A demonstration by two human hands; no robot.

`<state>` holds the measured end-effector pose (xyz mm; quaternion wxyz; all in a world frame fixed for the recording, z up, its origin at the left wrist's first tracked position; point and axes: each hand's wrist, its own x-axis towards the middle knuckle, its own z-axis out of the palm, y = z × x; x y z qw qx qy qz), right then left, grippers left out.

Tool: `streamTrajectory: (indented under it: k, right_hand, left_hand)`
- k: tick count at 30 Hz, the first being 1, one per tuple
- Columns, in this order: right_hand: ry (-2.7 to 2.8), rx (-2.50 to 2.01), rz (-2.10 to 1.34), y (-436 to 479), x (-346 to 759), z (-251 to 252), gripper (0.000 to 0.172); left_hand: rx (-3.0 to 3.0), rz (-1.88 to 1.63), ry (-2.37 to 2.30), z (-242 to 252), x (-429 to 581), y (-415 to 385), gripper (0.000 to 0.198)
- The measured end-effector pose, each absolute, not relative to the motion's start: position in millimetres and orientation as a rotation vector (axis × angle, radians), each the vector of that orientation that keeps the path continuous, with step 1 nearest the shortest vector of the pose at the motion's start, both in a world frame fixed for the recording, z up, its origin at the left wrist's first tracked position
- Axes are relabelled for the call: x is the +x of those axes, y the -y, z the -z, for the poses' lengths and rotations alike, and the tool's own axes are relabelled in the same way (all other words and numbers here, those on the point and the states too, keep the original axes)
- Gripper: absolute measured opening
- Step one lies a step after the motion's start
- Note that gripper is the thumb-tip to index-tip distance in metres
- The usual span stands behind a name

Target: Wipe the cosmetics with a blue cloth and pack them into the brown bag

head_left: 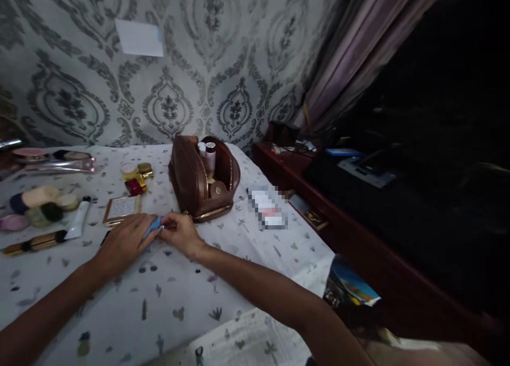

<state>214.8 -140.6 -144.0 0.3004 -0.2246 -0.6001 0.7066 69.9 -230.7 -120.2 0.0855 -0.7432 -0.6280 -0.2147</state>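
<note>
Head view: holding a small blue item (152, 226) between both hands, directly over the printed tablecloth (179, 302). Clamped at its left side by the left hand (126, 237), fingers bent over it; pinched at its right end by the right hand (181, 233), thumb and fingertips together — too covered to identify further. Just beyond the left fingers, a glittery square case (121, 209); farther beyond it, a red bottle (134, 186) and a yellow jar (129, 169). Out to the left of those fingers, a white tube (80, 217) with a black cap, beside a gold-and-black stick (37, 242). Just beyond the right fingers, an unzipped brown bag (183, 177), upright — inside it, a pale bottle (210, 161) with a white top. Well off to the right of the right fingers, a flat pixelated object (268, 207), lying on the tablecloth.
</note>
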Motion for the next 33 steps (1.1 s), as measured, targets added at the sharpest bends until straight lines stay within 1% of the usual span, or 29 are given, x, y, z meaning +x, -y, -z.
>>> streamTrajectory:
  k: [7,13,18,25,29,33]
  right_hand:
    - [1.569,-0.59,-1.887,138.9,218.5,138.1,0.049]
    - [1.597,-0.532,-1.89,133.6,226.1,132.9,0.04]
    - [1.639,-0.526,-1.856,132.2,225.2,132.6,0.037]
    - [1.706,-0.514,-1.844,136.7,226.3,127.9,0.042]
    - [1.827,-0.502,-1.796,138.8,227.5,125.7,0.04]
    - [1.801,-0.511,-1.74,139.5,229.6,123.1,0.042]
  left_hand:
    - [-2.199,0.591,1.908,114.3,64.4,232.0,0.035]
    - [-2.186,0.565,1.941,111.0,63.6,234.0,0.036]
    - [-2.15,0.524,2.05,107.5,62.4,234.0,0.039]
    - [-2.119,0.733,2.103,107.5,62.8,236.6,0.043]
    - [-2.079,0.845,2.161,106.0,62.4,239.4,0.04]
    - [-2.169,0.941,2.145,101.2,57.0,243.3,0.037]
